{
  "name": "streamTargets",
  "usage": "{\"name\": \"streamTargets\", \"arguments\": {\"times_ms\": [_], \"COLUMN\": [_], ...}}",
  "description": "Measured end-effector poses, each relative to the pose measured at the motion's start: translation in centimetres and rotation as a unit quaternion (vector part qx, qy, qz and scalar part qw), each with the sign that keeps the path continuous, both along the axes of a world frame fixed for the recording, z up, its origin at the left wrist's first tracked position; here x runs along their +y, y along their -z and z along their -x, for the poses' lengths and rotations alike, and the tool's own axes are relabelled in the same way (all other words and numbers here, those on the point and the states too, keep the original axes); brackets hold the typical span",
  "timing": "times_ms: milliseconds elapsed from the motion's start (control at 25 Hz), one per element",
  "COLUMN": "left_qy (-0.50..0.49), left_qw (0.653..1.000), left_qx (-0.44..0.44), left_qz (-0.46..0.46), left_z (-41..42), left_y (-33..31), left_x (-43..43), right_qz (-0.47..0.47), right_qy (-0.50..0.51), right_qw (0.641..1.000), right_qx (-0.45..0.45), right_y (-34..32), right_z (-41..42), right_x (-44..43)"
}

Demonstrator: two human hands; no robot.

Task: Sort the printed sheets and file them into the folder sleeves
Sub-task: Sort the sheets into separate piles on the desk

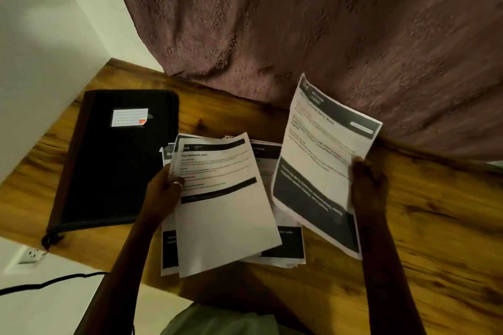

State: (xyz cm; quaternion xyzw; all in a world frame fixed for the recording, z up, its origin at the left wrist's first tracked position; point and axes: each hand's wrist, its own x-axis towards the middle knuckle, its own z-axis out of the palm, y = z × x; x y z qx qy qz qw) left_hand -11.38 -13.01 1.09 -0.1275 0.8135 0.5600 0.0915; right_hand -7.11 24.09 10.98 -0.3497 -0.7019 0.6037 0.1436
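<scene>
Wooden table (424, 239), viewed from above; mauve patterned curtain (299, 22) hangs along the far edge.

Left hand (166, 185): fingers curl round the left edge of a sheaf of printed sheets (226, 215), a ringed digit pressing down on the top page. Sheaf sits centre, fanned a little, near end overhanging the table's near edge.

Right hand (367, 182): pinches the right edge of a single sheet (324, 160), held raised and tilted, right of the sheaf. Dark header band at its far end, dark block at its near end; print blurred, unreadable.

More loose sheets (285, 245) show between and under the two, apparently lying on the table.

Black folder (117, 166): closed, flat on the left part of the table, just beside the sheaf. White lined label (130, 117) on its cover.

Off the table, near left: wall socket (31, 254) and black cable (54, 281)
</scene>
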Motion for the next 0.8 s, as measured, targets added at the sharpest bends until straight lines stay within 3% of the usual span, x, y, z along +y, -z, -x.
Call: {"name": "streamTargets", "arguments": {"times_ms": [120, 320, 480, 600, 800], "left_qy": [0.021, 0.034, 0.032, 0.046, 0.046], "left_qw": [0.999, 0.995, 0.991, 0.986, 0.981], "left_qx": [-0.004, -0.027, -0.038, -0.018, -0.012], "left_qz": [-0.032, -0.089, -0.128, -0.158, -0.186], "left_z": [-0.1, -0.7, -1.0, -1.1, -1.4], "left_y": [-0.2, 0.0, -0.3, -0.9, -1.6], "left_x": [1.5, 2.6, 3.0, 3.7, 3.9], "right_qz": [-0.089, -0.254, -0.247, -0.265, -0.145], "right_qy": [-0.071, -0.158, -0.198, -0.261, -0.266], "right_qw": [0.993, 0.952, 0.948, 0.927, 0.951], "right_qx": [-0.039, -0.069, -0.020, -0.043, -0.063], "right_y": [3.2, 7.9, 10.8, 11.3, 11.2], "right_z": [-0.1, 0.2, 0.6, 1.0, 1.3], "right_x": [-0.7, -5.1, -7.8, -9.0, -8.6]}}
